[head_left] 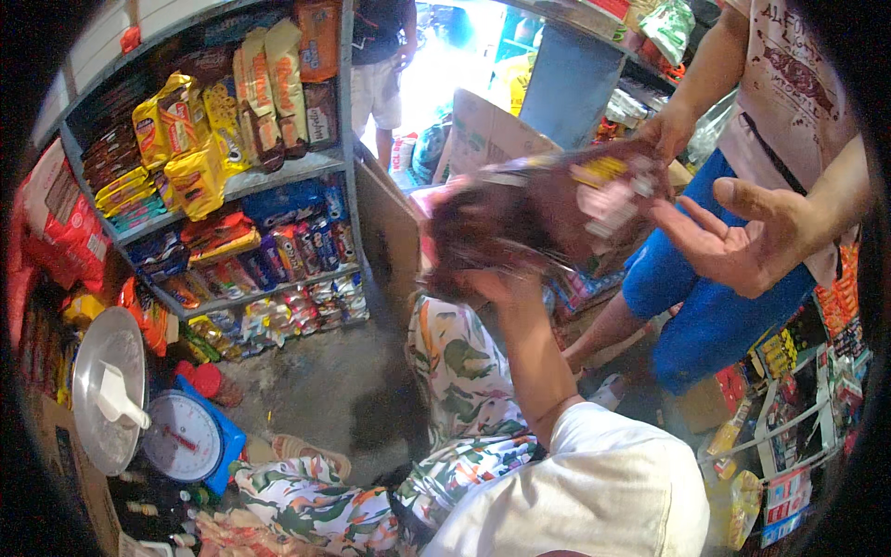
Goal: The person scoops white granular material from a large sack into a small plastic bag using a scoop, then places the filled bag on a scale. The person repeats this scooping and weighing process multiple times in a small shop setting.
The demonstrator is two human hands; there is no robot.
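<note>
A dark brown plastic pack (543,204), smeared by motion and with yellow and pale pink patches on its right part, is held up in front of me. My right hand (506,286) grips its underside near the left end, the forearm reaching up from a white sleeve. At the pack's right end, another person's hand (666,135) touches or holds it; exactly how is blurred. That person's other hand (742,232) is held palm up with fingers spread, just right of the pack. My left hand does not show.
Shelves (320,167) of packaged snacks stand at left. A blue dial scale (186,436) and a metal pan with a white scoop (119,399) are at lower left. A cardboard box (487,135) stands behind the pack. Someone in blue shorts (733,316) stands close at right, beside hanging sachets.
</note>
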